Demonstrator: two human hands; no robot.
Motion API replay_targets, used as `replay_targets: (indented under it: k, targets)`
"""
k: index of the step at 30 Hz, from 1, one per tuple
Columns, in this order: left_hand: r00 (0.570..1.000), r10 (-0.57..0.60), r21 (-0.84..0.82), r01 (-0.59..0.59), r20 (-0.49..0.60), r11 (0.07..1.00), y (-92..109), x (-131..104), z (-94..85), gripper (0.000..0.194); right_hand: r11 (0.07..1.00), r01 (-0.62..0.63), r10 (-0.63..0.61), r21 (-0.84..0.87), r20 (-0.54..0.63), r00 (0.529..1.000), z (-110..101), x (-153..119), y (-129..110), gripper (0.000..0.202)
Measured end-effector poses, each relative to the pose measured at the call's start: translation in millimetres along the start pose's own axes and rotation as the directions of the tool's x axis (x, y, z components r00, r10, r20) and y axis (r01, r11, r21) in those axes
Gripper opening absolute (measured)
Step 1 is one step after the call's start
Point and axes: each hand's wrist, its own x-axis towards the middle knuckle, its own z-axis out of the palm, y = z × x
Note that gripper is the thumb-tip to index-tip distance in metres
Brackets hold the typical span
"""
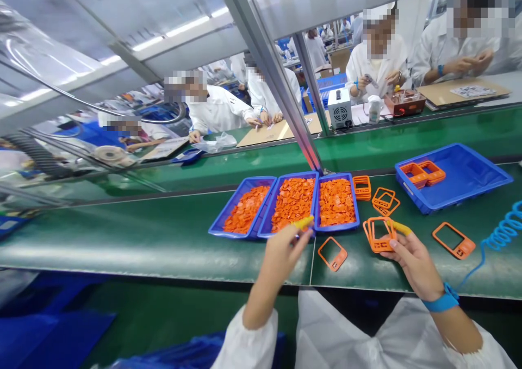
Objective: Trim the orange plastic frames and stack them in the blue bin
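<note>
My right hand (414, 260) is closed on a few orange plastic frames (382, 245), fanned slightly and gripped by their right side. A yellow finger cot covers one of its fingers, and a blue band circles the wrist. Over the front edge of the middle blue tray (267, 229) hovers my left hand (285, 249), finger and thumb apart, with nothing visible between them. Its finger also wears a yellow cot. Small orange parts (294, 198) fill that tray. A single orange frame (337, 262) lies on the green belt between my hands.
Two more blue trays, left (216, 225) and right (355, 208), hold small orange parts. Behind my right hand are stacked frames (362, 188) and loose frames (384, 200). Another frame (463, 248) lies rightward. A larger blue tray (475, 176) holds frames. A blue coiled cord (503, 230) hangs right. Co-workers sit opposite.
</note>
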Motion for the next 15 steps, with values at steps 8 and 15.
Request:
replay_targets:
  k: [8, 15]
  targets:
    - [0.978, -0.108, 0.402, 0.028, 0.177, 0.915, -55, 133, 0.2, 0.016, 0.999, 0.032, -0.032, 0.000, 0.022, 0.999, -2, 2, 4, 0.066]
    - [0.966, -0.066, 0.407, -0.042, 0.249, 0.913, -58, 134, 15.4, 0.014, 1.000, 0.026, -0.026, 0.017, 0.038, 0.999, -1, 1, 6, 0.064]
